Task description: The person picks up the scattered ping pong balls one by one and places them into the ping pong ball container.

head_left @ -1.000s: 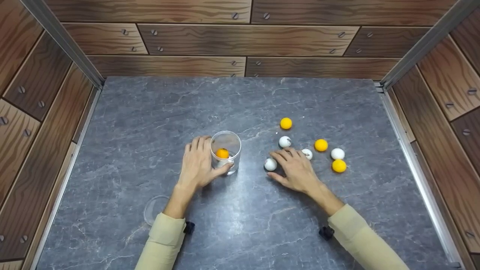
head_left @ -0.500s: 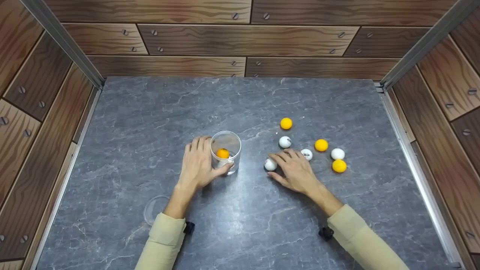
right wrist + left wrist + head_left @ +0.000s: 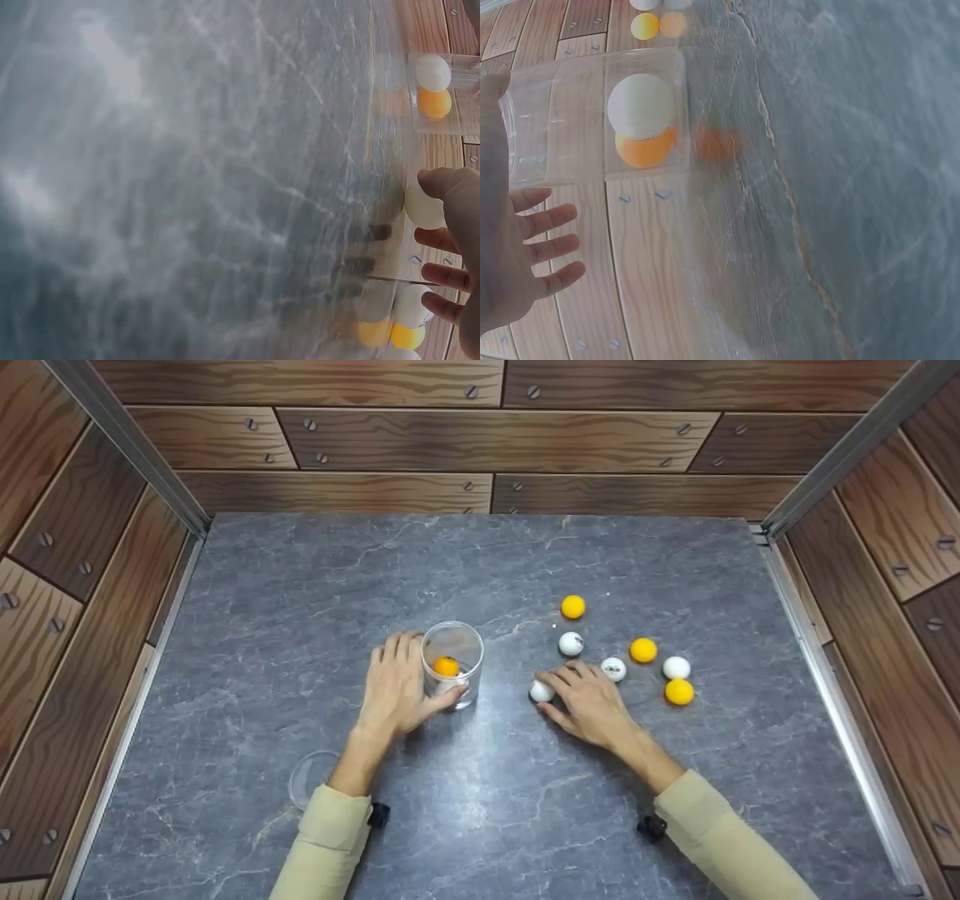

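Note:
A clear plastic cup (image 3: 452, 649) stands upright near the middle of the table, with an orange table tennis ball (image 3: 446, 666) and a white ball (image 3: 639, 106) inside it. My left hand (image 3: 394, 686) holds the cup from the left, thumb across its near side and the other fingers pointing forward beside it. To the right, thumb and index finger of my right hand (image 3: 592, 705) pinch a white table tennis ball (image 3: 539, 691) at table level. Just beyond that hand lie two printed white balls (image 3: 571, 644), one of them close to its knuckles.
Farther right are an orange ball (image 3: 643, 650), a plain white ball (image 3: 676, 667) and another orange ball touching it. One more orange ball (image 3: 573, 607) lies farthest back. A clear round lid (image 3: 309, 780) lies by the left forearm. Wood-patterned walls (image 3: 390, 439) enclose the grey table.
The thumb and index finger of my right hand have drawn in on the near white ball, covering more of it. My left hand and the cup have stayed in place.

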`<action>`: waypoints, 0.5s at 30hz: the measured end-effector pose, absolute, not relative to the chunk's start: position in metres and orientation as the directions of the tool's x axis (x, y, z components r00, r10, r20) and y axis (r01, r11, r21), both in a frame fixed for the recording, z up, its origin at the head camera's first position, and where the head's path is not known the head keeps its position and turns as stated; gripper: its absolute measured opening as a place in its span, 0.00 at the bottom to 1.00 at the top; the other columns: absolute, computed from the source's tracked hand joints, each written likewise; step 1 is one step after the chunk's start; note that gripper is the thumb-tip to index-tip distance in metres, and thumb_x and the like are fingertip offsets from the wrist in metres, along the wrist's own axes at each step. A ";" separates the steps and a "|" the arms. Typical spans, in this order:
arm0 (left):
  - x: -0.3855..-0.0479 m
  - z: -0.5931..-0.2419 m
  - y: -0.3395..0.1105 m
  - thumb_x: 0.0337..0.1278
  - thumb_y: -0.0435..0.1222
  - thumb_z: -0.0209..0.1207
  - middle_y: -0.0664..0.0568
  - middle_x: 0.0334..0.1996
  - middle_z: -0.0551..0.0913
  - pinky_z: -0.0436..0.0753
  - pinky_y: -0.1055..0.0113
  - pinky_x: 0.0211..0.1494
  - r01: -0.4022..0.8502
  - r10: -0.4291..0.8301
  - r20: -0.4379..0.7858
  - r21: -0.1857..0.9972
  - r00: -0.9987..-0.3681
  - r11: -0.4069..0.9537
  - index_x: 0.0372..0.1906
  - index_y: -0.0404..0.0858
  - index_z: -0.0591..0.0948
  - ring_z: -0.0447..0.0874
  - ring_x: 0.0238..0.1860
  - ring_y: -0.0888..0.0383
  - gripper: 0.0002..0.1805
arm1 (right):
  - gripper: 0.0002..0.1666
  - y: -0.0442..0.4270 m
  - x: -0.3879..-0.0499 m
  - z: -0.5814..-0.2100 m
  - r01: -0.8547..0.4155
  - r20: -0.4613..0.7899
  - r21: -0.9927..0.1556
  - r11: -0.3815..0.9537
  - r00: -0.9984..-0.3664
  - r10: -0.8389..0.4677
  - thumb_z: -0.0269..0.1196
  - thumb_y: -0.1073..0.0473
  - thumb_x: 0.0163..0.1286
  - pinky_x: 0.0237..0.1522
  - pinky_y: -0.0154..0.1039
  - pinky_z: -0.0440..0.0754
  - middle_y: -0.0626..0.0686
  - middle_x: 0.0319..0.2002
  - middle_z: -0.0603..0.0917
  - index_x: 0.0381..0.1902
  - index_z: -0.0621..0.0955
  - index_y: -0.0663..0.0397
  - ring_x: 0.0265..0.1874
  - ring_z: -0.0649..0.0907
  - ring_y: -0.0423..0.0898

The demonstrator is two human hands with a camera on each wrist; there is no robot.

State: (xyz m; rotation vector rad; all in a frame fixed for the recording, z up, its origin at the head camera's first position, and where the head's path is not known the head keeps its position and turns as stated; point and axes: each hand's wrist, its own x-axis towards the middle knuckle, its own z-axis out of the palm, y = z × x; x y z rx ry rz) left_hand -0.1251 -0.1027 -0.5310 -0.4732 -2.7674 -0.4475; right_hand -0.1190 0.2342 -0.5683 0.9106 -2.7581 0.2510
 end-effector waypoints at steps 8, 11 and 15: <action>-0.125 -0.531 -0.102 0.51 0.76 0.55 0.39 0.63 0.80 0.78 0.46 0.60 0.364 0.271 0.334 0.255 -0.903 0.896 0.67 0.30 0.73 0.78 0.64 0.40 0.57 | 0.28 0.234 -0.120 -0.568 -0.601 0.254 -0.105 0.792 -0.786 -0.563 0.67 0.42 0.73 0.61 0.55 0.81 0.53 0.54 0.89 0.65 0.83 0.47 0.55 0.84 0.55; -0.126 -0.532 -0.103 0.51 0.76 0.55 0.39 0.62 0.81 0.78 0.46 0.59 0.366 0.269 0.345 0.259 -0.900 0.894 0.67 0.31 0.73 0.78 0.64 0.41 0.56 | 0.28 0.234 -0.119 -0.568 -0.604 0.256 -0.100 0.790 -0.783 -0.566 0.67 0.42 0.73 0.61 0.55 0.81 0.53 0.53 0.89 0.65 0.83 0.47 0.54 0.84 0.55; -0.126 -0.532 -0.103 0.50 0.75 0.56 0.40 0.61 0.81 0.78 0.47 0.58 0.372 0.268 0.357 0.263 -0.895 0.890 0.66 0.32 0.74 0.79 0.63 0.41 0.55 | 0.27 0.234 -0.119 -0.566 -0.605 0.265 -0.096 0.791 -0.781 -0.565 0.67 0.42 0.73 0.59 0.56 0.82 0.53 0.52 0.89 0.65 0.83 0.48 0.54 0.84 0.55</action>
